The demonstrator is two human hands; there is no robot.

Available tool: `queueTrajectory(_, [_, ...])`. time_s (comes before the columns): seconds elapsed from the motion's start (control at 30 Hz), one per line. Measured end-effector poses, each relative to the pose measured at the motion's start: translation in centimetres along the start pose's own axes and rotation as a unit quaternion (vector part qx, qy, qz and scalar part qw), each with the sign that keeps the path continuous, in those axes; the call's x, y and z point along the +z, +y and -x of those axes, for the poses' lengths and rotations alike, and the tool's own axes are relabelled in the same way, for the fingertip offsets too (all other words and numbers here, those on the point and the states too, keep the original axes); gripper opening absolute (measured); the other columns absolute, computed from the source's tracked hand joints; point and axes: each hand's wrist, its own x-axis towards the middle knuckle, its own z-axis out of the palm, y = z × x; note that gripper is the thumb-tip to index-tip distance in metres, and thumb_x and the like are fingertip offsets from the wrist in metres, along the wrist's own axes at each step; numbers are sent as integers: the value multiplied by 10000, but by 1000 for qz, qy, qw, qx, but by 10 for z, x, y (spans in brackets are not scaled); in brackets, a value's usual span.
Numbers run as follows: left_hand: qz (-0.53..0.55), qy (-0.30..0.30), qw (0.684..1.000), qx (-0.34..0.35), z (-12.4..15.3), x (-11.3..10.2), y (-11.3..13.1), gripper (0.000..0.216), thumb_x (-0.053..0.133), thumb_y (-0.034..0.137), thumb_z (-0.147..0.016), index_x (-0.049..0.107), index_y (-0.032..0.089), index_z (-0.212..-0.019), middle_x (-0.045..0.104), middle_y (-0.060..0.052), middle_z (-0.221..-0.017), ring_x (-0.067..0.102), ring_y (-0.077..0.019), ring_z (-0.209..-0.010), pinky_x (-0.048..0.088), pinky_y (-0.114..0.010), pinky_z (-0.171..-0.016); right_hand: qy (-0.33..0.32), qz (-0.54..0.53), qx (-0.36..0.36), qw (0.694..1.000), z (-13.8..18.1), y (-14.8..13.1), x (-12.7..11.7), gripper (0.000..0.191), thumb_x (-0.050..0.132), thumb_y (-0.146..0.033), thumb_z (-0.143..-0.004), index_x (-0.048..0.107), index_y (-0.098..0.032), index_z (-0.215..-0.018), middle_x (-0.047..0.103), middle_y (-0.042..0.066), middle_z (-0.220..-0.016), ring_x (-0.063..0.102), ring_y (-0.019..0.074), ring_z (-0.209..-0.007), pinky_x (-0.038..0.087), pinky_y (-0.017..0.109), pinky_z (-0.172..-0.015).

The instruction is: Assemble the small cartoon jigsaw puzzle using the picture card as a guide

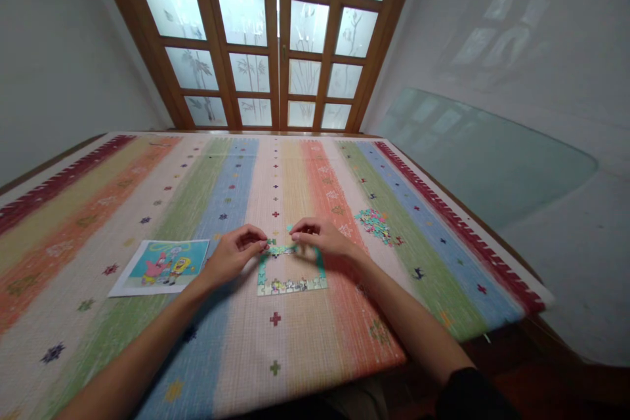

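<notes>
A partly joined jigsaw puzzle (292, 287) lies on the striped cloth in front of me, its border pieces forming a frame around bare cloth. My left hand (237, 252) is at the frame's upper left corner, thumb and forefinger closed at a small green puzzle piece (271, 242). Over the upper right part is my right hand (319, 237), pinching a small teal puzzle piece (289, 228) at its fingertips. The right hand hides part of the frame's upper right side. Left of the puzzle, a printed cartoon picture (172, 264) lies flat, partly behind my left wrist.
A loose heap of puzzle pieces (374, 226) lies to the right of my right hand. The striped tablecloth (275, 348) covers the table. Wooden doors with frosted panes (305, 76) stand beyond the far edge, and a glass sheet (472, 151) is by the right wall.
</notes>
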Motion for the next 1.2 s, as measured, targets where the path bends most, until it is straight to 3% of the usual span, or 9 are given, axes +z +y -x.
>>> queueTrajectory(0.13, [45,10,999,-4,0,21,1,193,750,351,-789,677,180,-844,723,-46,-781,688,-182,-723,567,-318,-719,-19,-46,-11,999,0,-3,12,200,728,-382,-860,751,-193,-923,724,51,-897,605,160,-775,472,311,-734])
queueTrajectory(0.3, [77,15,997,-11,2,37,-2,205,762,353,-790,688,172,-851,736,-51,-802,711,-184,-751,588,-319,-743,26,-79,4,997,1,5,21,144,742,-320,-843,726,-181,-877,700,32,-829,594,144,-730,471,291,-695])
queueTrajectory(0.47, [79,64,995,-12,5,43,-5,217,764,364,-789,667,176,-837,724,-42,-783,712,-181,-720,603,-322,-732,0,-123,28,992,4,5,21,268,755,-423,-834,690,-174,-909,666,10,-757,570,126,-618,457,271,-588])
queueTrajectory(0.63, [71,80,994,-7,7,45,-5,262,725,368,-827,647,182,-994,744,-52,-869,731,-198,-783,615,-353,-778,7,-130,-3,992,4,5,24,233,788,-380,-800,716,-186,-905,714,34,-834,635,155,-740,515,312,-725])
queueTrajectory(0.77, [-52,79,993,64,9,35,-6,214,603,314,-903,654,182,-1063,744,-81,-976,715,-219,-899,591,-395,-859,43,-107,18,993,1,11,24,134,751,-277,-823,754,-191,-925,748,58,-906,660,173,-814,524,329,-787])
queueTrajectory(0.9, [-250,123,951,136,9,9,-13,258,556,208,-862,656,188,-1099,697,-83,-1034,648,-247,-958,555,-432,-899,48,-47,54,996,0,16,19,175,710,-249,-851,790,-174,-988,757,68,-893,639,164,-753,510,310,-721])
queueTrajectory(1.03, [-363,95,914,153,8,-13,-28,250,570,212,-834,674,193,-1061,655,-94,-1039,606,-286,-1034,519,-476,-965,43,-1,56,997,3,21,14,219,697,-269,-867,801,-159,-1025,751,75,-850,611,158,-701,485,293,-663])
queueTrajectory(1.2, [-415,73,895,147,6,-22,-39,216,549,266,-874,697,180,-1005,637,-112,-1015,596,-293,-1001,520,-466,-930,30,33,50,998,5,23,10,262,659,-297,-897,798,-141,-1057,733,66,-789,586,148,-648,463,285,-633])
